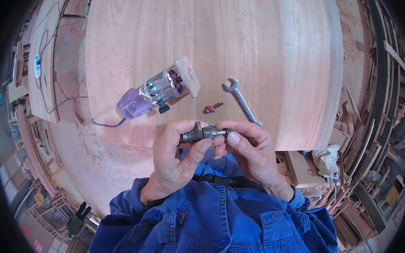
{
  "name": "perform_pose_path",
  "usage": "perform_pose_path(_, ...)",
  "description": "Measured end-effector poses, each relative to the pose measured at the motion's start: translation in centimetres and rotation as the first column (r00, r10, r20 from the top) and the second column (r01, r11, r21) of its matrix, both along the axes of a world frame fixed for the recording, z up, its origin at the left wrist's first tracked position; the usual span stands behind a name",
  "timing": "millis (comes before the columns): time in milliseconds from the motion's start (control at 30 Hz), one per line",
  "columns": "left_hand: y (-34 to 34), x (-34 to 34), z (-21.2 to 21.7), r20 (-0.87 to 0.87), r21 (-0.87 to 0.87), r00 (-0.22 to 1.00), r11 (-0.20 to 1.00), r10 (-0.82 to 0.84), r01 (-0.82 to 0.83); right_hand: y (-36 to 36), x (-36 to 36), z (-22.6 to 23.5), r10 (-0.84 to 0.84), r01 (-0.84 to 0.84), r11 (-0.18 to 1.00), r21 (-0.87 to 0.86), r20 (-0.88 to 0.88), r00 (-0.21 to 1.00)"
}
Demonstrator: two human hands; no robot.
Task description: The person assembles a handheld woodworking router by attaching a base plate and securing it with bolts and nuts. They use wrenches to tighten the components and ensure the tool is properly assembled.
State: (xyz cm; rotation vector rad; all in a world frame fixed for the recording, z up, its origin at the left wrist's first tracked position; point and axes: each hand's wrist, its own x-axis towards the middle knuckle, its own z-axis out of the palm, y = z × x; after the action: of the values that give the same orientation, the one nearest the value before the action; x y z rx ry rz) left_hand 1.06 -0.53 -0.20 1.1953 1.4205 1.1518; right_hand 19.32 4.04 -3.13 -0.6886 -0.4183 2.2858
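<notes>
Pinching a steel collet assembly with their fingers, the left hand and right hand sit on the near side of the trim router.

Left hand pinching, right hand pinching

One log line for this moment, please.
left hand: grip on metal fitting | right hand: pinching its slim end | purple router, wrench, small bit: on wooden board

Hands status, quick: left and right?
Left hand: closed, holding a grey metal fitting.
Right hand: closed, gripping the fitting's slim right end.
</notes>
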Motion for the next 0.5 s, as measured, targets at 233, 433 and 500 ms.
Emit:
perform_pose_path(233, 1.3, -0.8, 1.6, -0.433, 0.190, 0.892, 0.954, -0.130, 0.231, -0.1, 0.8, 0.3, 0.073, -0.081, 0.995, 0.059, 0.130, 0.989)
perform_pose_path(433, 1.1, -0.3, 2.7, -0.406, 0.153, 0.901, 0.961, -0.152, 0.232, -0.6, 0.8, 0.4, -0.016, -0.058, 0.950, 0.307, 0.234, 0.972)
perform_pose_path(500, 1.0, 0.1, 2.8, -0.375, 0.136, 0.918, 0.972, -0.126, 0.189, -0.3, 0.8, 1.0, -0.043, -0.102, 0.907, 0.409, 0.331, 0.943)
